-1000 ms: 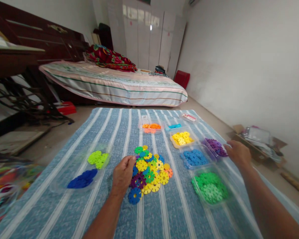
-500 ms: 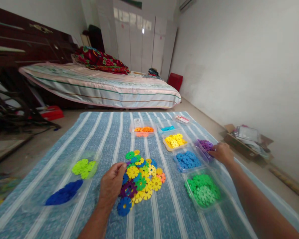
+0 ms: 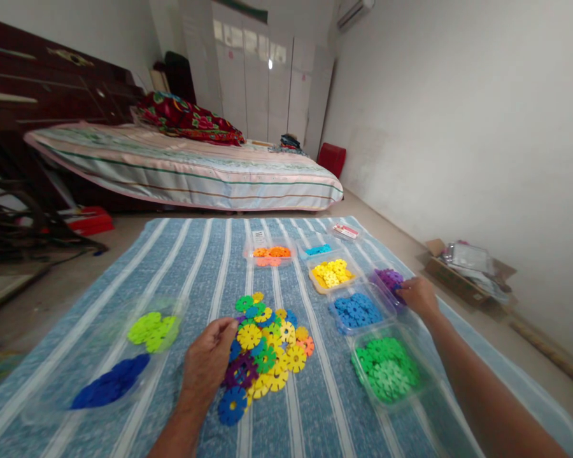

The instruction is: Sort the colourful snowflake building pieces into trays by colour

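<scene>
A heap of mixed coloured snowflake discs [image 3: 267, 346] lies in the middle of a blue striped cloth [image 3: 195, 267]. My left hand [image 3: 205, 366] rests at the heap's left edge, fingers curled and touching the discs; what it holds, if anything, is hidden. My right hand [image 3: 417, 296] reaches to the clear tray of purple discs [image 3: 386, 278], fingers closed at its near edge. Beside it stand trays of light blue discs [image 3: 358, 310], green discs [image 3: 386, 375] and yellow discs [image 3: 332, 273].
Orange discs [image 3: 270, 253] and cyan discs [image 3: 318, 249] sit in trays further back. Lime discs [image 3: 153, 329] and dark blue discs [image 3: 107, 385] lie at the left. A bed [image 3: 181, 165] stands beyond the cloth, a cardboard box [image 3: 468, 267] by the right wall.
The view has swung a little right and down. My right hand has moved from above the purple tray to its near edge. My left hand stays at the heap.
</scene>
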{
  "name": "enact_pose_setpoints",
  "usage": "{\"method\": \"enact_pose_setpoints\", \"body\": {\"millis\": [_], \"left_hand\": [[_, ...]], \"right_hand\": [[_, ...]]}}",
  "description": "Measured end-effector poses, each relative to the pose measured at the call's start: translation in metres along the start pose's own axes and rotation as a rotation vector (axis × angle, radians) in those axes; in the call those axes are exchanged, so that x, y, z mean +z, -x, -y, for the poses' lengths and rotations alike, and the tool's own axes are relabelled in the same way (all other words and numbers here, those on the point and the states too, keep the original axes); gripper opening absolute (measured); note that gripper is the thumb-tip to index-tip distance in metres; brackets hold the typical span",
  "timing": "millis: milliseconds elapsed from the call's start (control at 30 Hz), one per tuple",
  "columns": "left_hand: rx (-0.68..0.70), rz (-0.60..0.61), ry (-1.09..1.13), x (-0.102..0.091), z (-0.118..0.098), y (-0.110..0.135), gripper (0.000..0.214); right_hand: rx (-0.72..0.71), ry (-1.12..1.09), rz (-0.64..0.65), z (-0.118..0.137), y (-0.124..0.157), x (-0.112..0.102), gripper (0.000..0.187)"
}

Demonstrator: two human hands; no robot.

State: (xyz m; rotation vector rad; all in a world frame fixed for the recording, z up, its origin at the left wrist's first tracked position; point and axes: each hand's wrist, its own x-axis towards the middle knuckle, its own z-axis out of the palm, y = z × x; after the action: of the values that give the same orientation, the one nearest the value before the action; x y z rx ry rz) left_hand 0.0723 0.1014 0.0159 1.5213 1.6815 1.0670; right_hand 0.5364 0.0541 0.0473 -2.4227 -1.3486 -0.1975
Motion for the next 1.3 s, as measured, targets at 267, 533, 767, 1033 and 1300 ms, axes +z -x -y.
{"method": "enact_pose_setpoints", "body": {"millis": [267, 533, 767, 1033, 1300], "left_hand": [[0.024, -0.003, -0.009, 0.001, 0.001, 0.0, 0.035], [0.204, -0.092, -0.006, 0.006, -0.015, 0.02, 0.03], [0.311, 0.018, -0.011, -0.004, -0.029, 0.052, 0.022], [-0.022, 0.244, 0.408, -0.016, -0.03, 0.083, 0.019], [-0.264, 0.134, 0.546, -0.015, -0.027, 0.078, 0.018]], "right_hand": [[0.05, -0.256, -0.096, 0.009, 0.01, -0.023, 0.026], [0.01, -1.177, 0.167, 0.13, 0.113, -0.036, 0.022], [0.103, -1.451, 0.736, 0.21, 0.175, -0.006, 0.033], [-0.131, -1.272, 0.72, 0.237, 0.19, 0.011, 0.029], [-0.312, -1.137, 0.454, 0.238, 0.193, 0.017, 0.028]]}}
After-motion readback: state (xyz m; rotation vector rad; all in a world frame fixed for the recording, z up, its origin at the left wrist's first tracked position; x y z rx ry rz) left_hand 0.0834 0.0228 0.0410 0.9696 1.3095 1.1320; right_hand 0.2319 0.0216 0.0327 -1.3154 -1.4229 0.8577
